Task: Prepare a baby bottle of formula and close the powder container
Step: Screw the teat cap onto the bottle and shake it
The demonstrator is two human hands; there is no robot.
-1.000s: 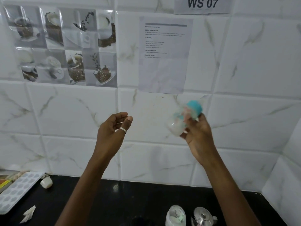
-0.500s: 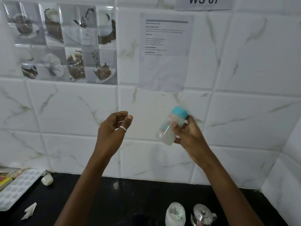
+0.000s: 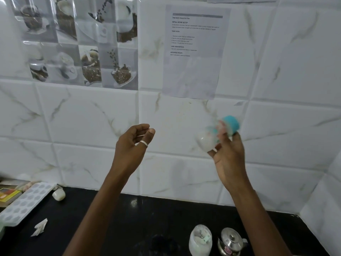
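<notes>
My right hand (image 3: 227, 159) holds a small baby bottle (image 3: 215, 134) up in front of the tiled wall. The bottle has a teal cap, holds white liquid, lies tilted with the cap to the upper right, and is blurred by motion. My left hand (image 3: 132, 145), a ring on one finger, hangs in the air to the left of the bottle with its fingers loosely curled and nothing in it. On the black counter (image 3: 129, 228) below stands the white powder container (image 3: 200, 241), open, with a scoop inside.
A small steel kettle (image 3: 230, 242) stands right of the powder container. At the left counter edge lie a white ice-cube tray (image 3: 25, 202), a small white cap (image 3: 58, 194) and a crumpled paper scrap (image 3: 39, 227). The tiled wall meets a side wall at the right.
My right hand swung the bottle left and down, then back right and up, a shaking motion. My left hand stayed in place. The view tilted slightly.
</notes>
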